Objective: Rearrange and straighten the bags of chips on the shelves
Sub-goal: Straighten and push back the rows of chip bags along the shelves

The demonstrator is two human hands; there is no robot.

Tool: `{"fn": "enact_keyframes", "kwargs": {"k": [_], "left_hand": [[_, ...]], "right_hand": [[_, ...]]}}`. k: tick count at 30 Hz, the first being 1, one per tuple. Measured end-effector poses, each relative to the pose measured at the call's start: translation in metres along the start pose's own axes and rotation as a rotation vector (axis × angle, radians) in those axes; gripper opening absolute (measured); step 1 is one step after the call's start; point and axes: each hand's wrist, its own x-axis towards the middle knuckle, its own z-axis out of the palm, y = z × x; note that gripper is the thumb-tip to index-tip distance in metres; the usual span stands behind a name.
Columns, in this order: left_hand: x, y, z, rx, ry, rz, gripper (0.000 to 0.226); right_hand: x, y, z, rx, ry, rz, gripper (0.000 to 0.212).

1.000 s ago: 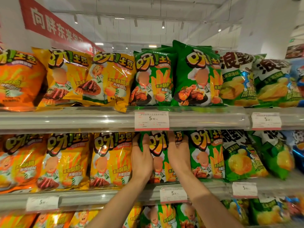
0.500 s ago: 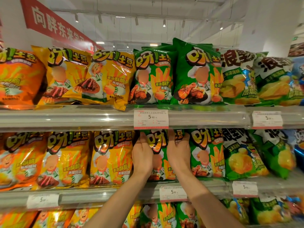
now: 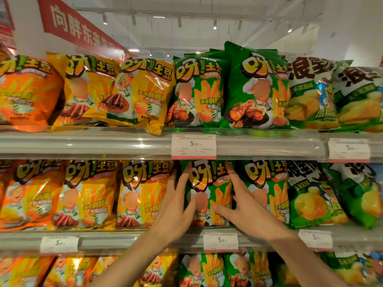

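Note:
A green bag of chips (image 3: 209, 191) stands upright on the middle shelf (image 3: 128, 240), between a yellow bag (image 3: 143, 193) and another green bag (image 3: 267, 189). My left hand (image 3: 176, 206) lies at its left edge with straight, spread fingers pointing up. At the bag's right edge my right hand (image 3: 242, 204) has its fingers straight and its thumb stretched across the bag's front. Neither hand grips the bag. On the top shelf (image 3: 124, 143) a yellow bag (image 3: 143, 94) leans tilted, its lower corner hanging over the shelf edge.
Orange and yellow bags (image 3: 31, 193) fill the left of each shelf, and green corn-flavour bags (image 3: 310, 193) fill the right. Price tags (image 3: 193, 146) hang on the shelf rails. A lower shelf holds more bags (image 3: 199, 270). A red banner (image 3: 83, 27) hangs at upper left.
Both hands held the green bag's sides with fingers round its edges. They have let go and drawn back a little, fingers now spread and straight. The bag stands straighter.

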Motion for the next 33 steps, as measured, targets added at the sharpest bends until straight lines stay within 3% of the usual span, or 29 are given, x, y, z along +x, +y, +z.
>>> {"fn": "enact_keyframes", "kwargs": {"k": [4,8,13,17,20,23,28,33], "left_hand": [[0.013,0.001,-0.016,-0.028,-0.187,-0.037,0.074],[0.025,0.001,-0.022,-0.028,-0.236,-0.057,0.087],[0.035,0.0,-0.02,0.001,-0.271,-0.076,0.087],[0.015,-0.001,-0.025,0.139,-0.139,-0.03,0.08],[-0.004,-0.012,-0.039,0.341,0.06,0.105,0.057],[-0.008,-0.031,-0.05,0.579,0.188,0.169,0.044],[-0.001,-0.063,-0.044,0.751,0.119,0.007,0.052],[0.004,-0.074,-0.04,0.764,0.098,-0.004,0.058]], "right_hand": [[0.012,0.002,-0.005,-0.08,-0.049,0.001,0.115],[0.014,-0.003,-0.002,-0.175,-0.007,0.017,0.117],[0.018,-0.01,-0.002,-0.273,0.016,0.059,0.115],[0.015,-0.013,0.0,-0.327,0.046,0.061,0.1],[0.007,-0.018,0.012,-0.51,0.28,-0.037,0.074],[0.016,-0.025,0.036,-0.66,0.423,-0.128,0.065],[0.043,-0.035,0.068,-0.719,0.39,-0.09,0.071],[0.05,-0.035,0.076,-0.777,0.333,-0.009,0.06]]}}
